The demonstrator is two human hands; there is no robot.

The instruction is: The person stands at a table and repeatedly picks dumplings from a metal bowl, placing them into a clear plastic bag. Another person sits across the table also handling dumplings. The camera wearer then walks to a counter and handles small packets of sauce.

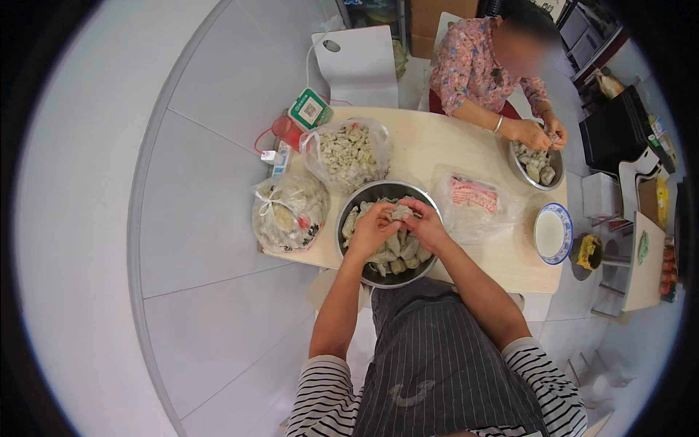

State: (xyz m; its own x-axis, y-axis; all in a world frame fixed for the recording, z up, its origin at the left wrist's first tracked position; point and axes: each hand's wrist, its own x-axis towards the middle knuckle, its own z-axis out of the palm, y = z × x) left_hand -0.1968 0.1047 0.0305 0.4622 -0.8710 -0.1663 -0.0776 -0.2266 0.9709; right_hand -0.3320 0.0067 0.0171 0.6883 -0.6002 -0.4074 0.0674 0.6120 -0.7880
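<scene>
Over a wide steel bowl at the table's near edge, my left hand and my right hand meet, fingers closed from both sides on a pale grey, soft-looking piece. Its exact kind I cannot make out. Below my hands the bowl is filled with several greyish-green lumps. Left of the bowl sits a knotted clear plastic bag with pale contents. Behind it, an open clear bag holds many small cream-coloured pieces.
A flat plastic bag with red print lies right of my bowl on the wooden table. Farther right stands a blue-and-white bowl of whitish contents. Across the table, a person handles pieces over another steel bowl. A green code stand is far left.
</scene>
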